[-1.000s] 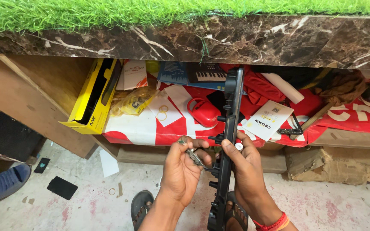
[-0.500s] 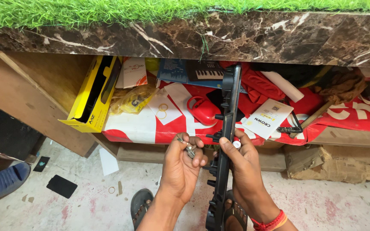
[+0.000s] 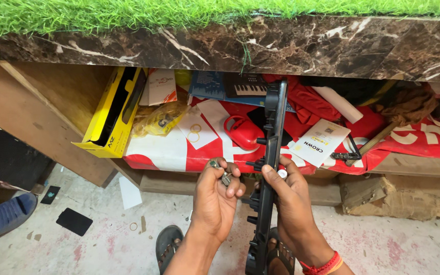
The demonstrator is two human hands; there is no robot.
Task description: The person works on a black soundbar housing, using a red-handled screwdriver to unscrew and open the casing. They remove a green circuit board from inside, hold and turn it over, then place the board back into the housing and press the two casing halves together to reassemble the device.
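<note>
Head view: black panel (image 3: 268, 168) is being held upright at frame centre, gripped edge-on by right hand (image 3: 294, 196) for access; small screws (image 3: 221, 172) are being pinched in left hand (image 3: 215, 196).

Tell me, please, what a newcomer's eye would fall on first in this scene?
First, the long black plastic frame standing upright at centre, gripped by the right hand, while the left hand beside it pinches small metal screws. Next, the bright yellow cardboard box leaning at the left of the cluttered shelf, under the dark marble slab topped with green artificial grass.
</note>
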